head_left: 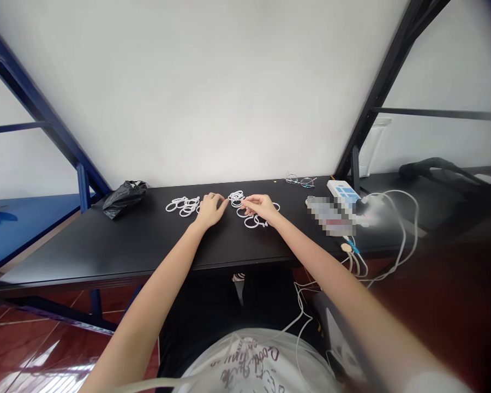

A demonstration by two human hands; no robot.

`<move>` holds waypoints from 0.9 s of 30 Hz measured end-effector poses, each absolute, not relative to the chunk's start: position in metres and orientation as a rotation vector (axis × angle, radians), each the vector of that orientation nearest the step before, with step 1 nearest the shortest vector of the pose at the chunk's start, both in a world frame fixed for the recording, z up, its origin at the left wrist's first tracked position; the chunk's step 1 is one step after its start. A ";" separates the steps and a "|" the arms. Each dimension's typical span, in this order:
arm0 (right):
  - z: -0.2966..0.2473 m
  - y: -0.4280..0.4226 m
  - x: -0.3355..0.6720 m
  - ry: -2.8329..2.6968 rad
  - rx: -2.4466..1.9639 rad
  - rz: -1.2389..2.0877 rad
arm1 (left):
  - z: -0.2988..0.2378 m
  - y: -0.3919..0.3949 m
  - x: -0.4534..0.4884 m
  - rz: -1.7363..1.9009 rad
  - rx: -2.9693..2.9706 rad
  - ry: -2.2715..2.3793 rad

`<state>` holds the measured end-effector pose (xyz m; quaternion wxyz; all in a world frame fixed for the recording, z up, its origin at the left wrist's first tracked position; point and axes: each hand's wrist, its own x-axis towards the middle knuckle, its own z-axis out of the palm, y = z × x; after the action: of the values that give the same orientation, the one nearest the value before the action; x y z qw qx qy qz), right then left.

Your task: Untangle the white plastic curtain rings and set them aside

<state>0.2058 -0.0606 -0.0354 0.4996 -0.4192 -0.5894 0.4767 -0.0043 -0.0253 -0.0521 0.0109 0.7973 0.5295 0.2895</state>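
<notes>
White open-ended rings lie on the black table in small piles. To the left, one pile (184,206) rests beside my left hand (210,210), which covers part of it. That hand lies palm down with its thumb apart from the fingers, holding nothing that I can see. A tighter cluster of rings (235,196) sits between my hands. My right hand (262,207) pinches a white ring (241,212) between thumb and fingertips, just beside that cluster. More loose rings (251,222) lie under and in front of it, partly hidden by the hand.
A crumpled black plastic bag (126,196) lies at the table's left end. Glasses (300,181) rest near the wall. To the right are a blurred-out phone-like object (329,215), a white and blue box (343,192) and white cables (405,234) hanging past the front edge.
</notes>
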 end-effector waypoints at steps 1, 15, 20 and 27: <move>-0.036 -0.060 0.206 -1.428 -1.009 1.154 | -0.052 -0.028 0.001 0.913 2.521 1.566; -0.037 -0.059 0.207 -1.441 -0.998 1.159 | -0.065 -0.029 0.014 0.870 2.663 1.068; -0.038 -0.059 0.208 -1.450 -0.998 1.157 | -0.064 -0.029 0.015 0.898 2.640 1.067; -0.037 -0.060 0.206 -1.446 -1.015 1.149 | -0.066 -0.027 0.014 0.938 2.608 1.083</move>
<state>0.2062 -0.0597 -0.0366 0.4943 -0.4186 -0.5966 0.4739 0.0144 -0.0271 -0.0659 0.0830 0.8735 0.3626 0.3142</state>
